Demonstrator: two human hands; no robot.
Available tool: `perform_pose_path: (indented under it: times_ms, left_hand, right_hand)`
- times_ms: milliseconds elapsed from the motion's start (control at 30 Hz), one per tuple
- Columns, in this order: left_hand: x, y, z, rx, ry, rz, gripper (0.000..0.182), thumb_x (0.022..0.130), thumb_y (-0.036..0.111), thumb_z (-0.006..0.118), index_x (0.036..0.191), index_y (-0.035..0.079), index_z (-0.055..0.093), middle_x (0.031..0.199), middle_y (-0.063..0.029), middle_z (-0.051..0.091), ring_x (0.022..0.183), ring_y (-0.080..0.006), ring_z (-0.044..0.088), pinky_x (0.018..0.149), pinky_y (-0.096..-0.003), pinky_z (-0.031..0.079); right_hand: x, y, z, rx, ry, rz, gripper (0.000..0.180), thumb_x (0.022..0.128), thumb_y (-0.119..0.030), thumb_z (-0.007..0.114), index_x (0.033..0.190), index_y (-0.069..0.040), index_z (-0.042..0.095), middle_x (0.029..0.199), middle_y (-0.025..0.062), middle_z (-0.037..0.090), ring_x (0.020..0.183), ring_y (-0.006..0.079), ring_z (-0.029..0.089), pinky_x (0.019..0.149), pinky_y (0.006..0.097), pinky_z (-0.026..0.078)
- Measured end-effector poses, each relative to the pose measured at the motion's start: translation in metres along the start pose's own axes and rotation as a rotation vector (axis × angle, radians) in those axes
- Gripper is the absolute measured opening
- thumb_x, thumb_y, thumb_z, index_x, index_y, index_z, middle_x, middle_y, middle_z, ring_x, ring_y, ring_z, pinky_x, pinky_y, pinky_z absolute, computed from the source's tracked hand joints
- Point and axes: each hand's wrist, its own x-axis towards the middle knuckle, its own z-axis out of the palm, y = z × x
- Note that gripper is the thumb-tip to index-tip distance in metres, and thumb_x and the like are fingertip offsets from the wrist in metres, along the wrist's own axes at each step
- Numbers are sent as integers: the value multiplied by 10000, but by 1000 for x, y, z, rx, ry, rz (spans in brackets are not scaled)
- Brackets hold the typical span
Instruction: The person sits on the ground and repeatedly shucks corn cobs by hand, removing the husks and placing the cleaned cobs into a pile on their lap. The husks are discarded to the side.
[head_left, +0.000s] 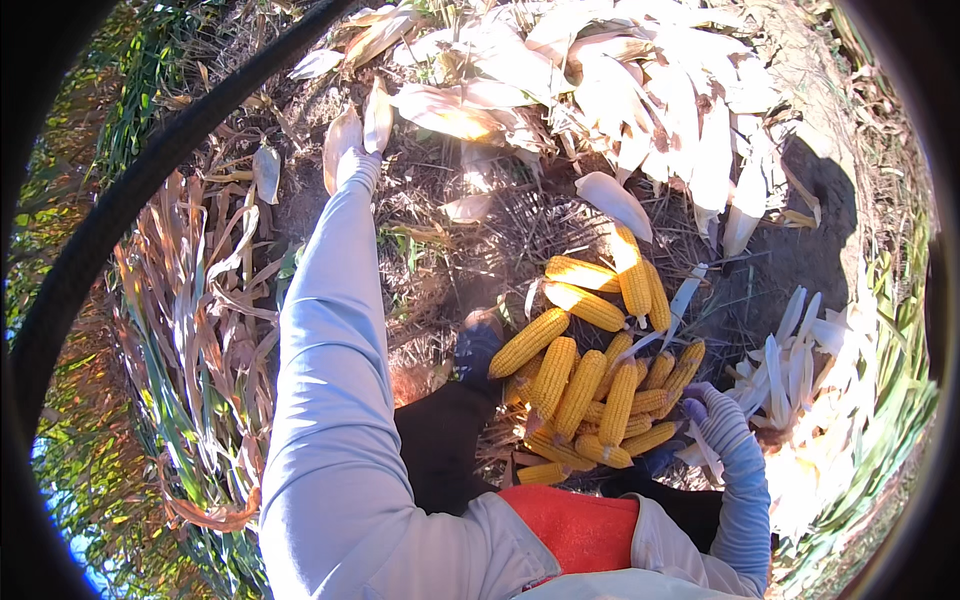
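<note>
My left hand, at the end of an outstretched pale sleeve, touches two pale pieces at the upper left that look like husk-covered corn ears: one beside it, the other just beyond its fingers. Its fingers are too small and washed out to show a grip. In front of my body lies a pile of bare yellow corn ears. At the pile's right edge is my right hand, in what looks like a purple glove, fingers curled close to an ear. Whether it holds anything is hidden.
A large heap of dry corn husks spreads across the top, brightly sunlit. More stripped husks lie at the right. Dry stalks and leaves border the left. A dark curved strap or cable crosses the upper left of the view.
</note>
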Motion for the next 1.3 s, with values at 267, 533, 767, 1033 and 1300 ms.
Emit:
perform_pose_path:
  times_ms: [267,533,767,1033,1300]
  left_hand:
    - [-25,16,-27,-27,65,-79,411,655,332,720,897,6,662,831,-186,660,790,-297,650,732,-359,503]
    - [-15,31,-14,165,-7,-190,393,672,357,718,867,20,670,850,-177,660,816,-275,652,733,-359,513]
    - [1,24,-30,232,-149,-142,353,764,359,632,904,35,625,733,-142,635,661,-259,647,579,-362,532]
    - [-24,34,-112,-622,-232,-386,328,832,373,565,935,62,581,646,-104,597,558,-243,626,465,-351,528]
    - [-133,85,-209,-924,-173,148,187,936,214,419,957,37,478,649,-41,538,477,-134,553,403,-257,485]
  right_hand:
    - [17,-17,-4,20,-32,7,194,852,-83,537,1025,4,544,862,160,630,790,234,620,723,313,480]
    - [21,-19,-6,66,-44,31,182,864,-72,509,1024,6,543,866,154,628,796,229,618,729,310,483]
    - [12,-15,-7,76,23,1,183,866,-59,503,1032,5,544,884,146,629,809,211,615,732,305,484]
    - [-21,-14,-8,126,127,-67,232,841,-94,566,1058,-14,547,932,169,633,831,253,636,731,322,493]
    - [-68,-40,-20,134,172,-139,258,856,-157,575,1072,-19,548,916,152,636,831,246,627,740,309,485]
